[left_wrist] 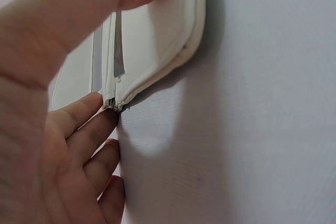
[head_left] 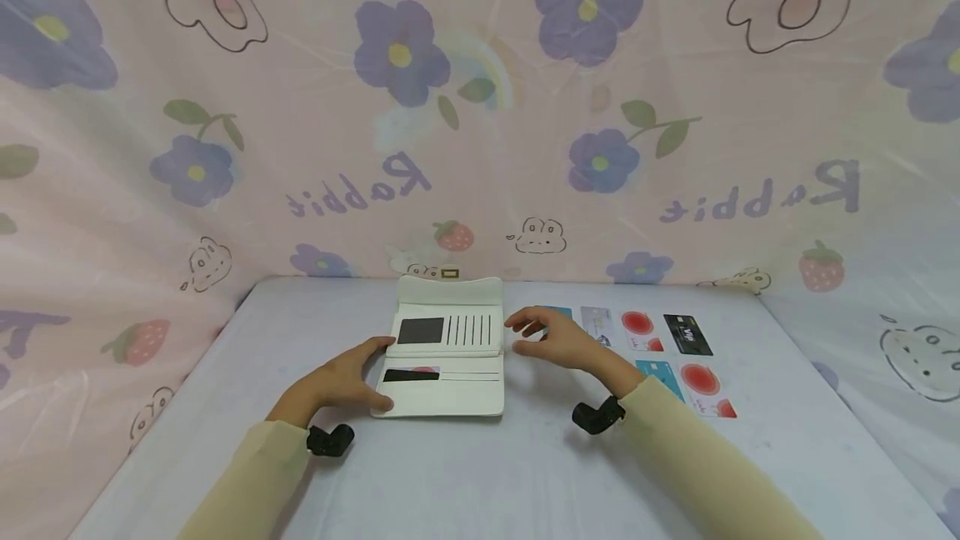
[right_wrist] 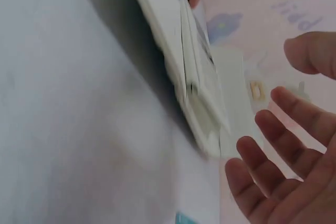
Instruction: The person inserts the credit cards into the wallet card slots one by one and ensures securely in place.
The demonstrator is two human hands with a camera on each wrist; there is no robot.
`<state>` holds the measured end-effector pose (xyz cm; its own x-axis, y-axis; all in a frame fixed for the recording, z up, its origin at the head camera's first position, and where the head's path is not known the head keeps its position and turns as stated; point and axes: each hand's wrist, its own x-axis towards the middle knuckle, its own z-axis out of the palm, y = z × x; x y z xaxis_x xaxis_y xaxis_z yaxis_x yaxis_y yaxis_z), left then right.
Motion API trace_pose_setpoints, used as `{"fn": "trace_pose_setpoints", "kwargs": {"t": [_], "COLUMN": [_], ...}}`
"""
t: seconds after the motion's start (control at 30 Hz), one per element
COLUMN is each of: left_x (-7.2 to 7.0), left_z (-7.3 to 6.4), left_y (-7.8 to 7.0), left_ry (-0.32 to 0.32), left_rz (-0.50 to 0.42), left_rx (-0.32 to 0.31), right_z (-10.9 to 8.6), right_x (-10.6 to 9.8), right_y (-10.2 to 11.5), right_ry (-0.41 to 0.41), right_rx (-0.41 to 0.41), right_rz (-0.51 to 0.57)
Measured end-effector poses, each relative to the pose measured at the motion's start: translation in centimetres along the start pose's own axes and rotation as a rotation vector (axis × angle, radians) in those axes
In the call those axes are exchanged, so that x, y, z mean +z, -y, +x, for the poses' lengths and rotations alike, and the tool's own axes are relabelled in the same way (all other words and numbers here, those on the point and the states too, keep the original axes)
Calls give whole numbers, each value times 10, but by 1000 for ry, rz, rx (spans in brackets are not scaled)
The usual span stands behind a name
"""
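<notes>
A white wallet lies unfolded on the white table. Its upper panel has a dark window beside several card slots. In the lower panel's pocket, a black strip shows with a coloured edge above it. My left hand spans the wallet's left side: the thumb presses the lower corner, and outstretched fingers touch the edge near the fold, as the left wrist view shows. Just off the wallet's right edge hovers my right hand, fingers loosely bent with nothing in them.
Right of the wallet lie cards in two rows: a grey card, red-patterned cards, a black VIP card and a blue card. Another blue card is partly behind my right hand. A patterned cloth hangs behind the table.
</notes>
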<state>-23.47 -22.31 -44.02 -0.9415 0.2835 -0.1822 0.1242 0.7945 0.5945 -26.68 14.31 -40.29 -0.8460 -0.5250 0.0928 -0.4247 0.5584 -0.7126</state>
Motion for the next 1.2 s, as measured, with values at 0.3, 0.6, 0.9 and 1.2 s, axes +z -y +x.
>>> {"fn": "trace_pose_setpoints", "kwargs": {"t": [0.3,0.6,0.9,1.2], "left_x": [1,1,0,1], "left_z": [1,2,-1,1], "left_y": [1,0,-1,0], "left_ry": [-4,-3,1,-3], "left_rz": [0,-8,-19,-18], "left_rx": [10,-4,-11,-12], "right_z": [6,8,14,20], "right_x": [-20,-32,-40,-41], "right_y": [-29,-49,-66,-71], "right_ry": [-29,-35,-16,5], "right_rx": [12,95,141,225], "right_rz": [-61,-163,-297,-345]}}
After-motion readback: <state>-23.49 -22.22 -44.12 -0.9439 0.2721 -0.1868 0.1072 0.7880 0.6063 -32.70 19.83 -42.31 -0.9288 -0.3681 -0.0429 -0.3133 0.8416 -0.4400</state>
